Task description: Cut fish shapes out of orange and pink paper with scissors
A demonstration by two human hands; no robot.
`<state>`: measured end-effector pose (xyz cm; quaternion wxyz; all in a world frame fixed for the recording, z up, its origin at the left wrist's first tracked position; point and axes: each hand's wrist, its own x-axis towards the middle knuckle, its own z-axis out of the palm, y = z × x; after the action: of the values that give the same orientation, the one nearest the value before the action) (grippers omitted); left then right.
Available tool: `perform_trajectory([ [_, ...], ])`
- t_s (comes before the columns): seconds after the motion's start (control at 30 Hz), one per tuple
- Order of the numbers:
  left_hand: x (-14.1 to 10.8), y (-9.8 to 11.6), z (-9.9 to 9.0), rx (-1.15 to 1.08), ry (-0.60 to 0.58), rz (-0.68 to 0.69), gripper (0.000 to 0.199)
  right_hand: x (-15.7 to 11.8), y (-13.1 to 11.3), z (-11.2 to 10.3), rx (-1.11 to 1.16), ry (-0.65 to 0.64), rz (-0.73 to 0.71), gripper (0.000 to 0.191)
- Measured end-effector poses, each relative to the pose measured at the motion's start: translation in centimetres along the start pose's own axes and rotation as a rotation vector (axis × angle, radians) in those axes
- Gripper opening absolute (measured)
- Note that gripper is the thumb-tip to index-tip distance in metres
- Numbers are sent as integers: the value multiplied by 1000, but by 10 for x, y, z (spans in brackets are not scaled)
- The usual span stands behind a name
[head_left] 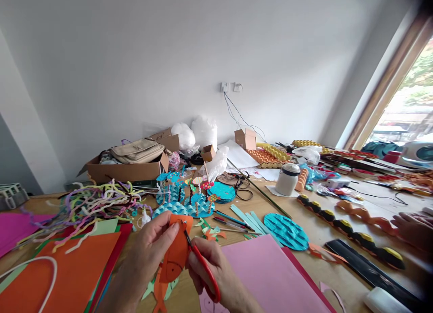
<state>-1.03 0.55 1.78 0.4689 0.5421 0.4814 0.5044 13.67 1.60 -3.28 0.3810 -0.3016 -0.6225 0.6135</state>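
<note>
My left hand [149, 245] pinches a piece of orange paper [174, 256] with a fish-like outline drawn on its lower part. Red-handled scissors [207, 267] are gripped in my right hand [219, 270], their dark blades against the right edge of that paper. Below the paper, orange and green paper scraps [160, 290] lie on the table. A pink sheet [260, 268] is spread beside my right wrist. Orange sheets [84, 272] are stacked left of my left forearm, over red and green ones.
Colourful pipe cleaners [98, 204] heap at the left. Beyond my hands stand blue paper models [182, 207] and pens [233, 223]. A blue disc [286, 232], a white jar [287, 180] and a black-and-yellow strip [352, 232] lie rightward. Another person's hand [414, 227] rests at far right.
</note>
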Motion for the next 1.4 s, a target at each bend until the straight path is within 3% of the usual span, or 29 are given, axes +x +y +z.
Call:
perform_trajectory([
  [0.23, 1, -1, 0, -29, -10, -4, 25, -2, -13, 4, -24, 16, -5, 50],
  [0.6, -2, 3, 0, -44, -43, -11, 26, -2, -11, 3, -51, 30, -12, 41],
  [0.8, 1, -1, 0, -49, -7, -5, 25, -5, -18, 6, -44, 45, -3, 42],
  [1.1, -2, -2, -1, -76, -53, -20, 25, -4, -11, 3, -19, 29, -18, 52],
  [1.4, -2, -1, -6, 1, -38, -52, 27, -5, -8, 1, -39, 3, -34, 49],
])
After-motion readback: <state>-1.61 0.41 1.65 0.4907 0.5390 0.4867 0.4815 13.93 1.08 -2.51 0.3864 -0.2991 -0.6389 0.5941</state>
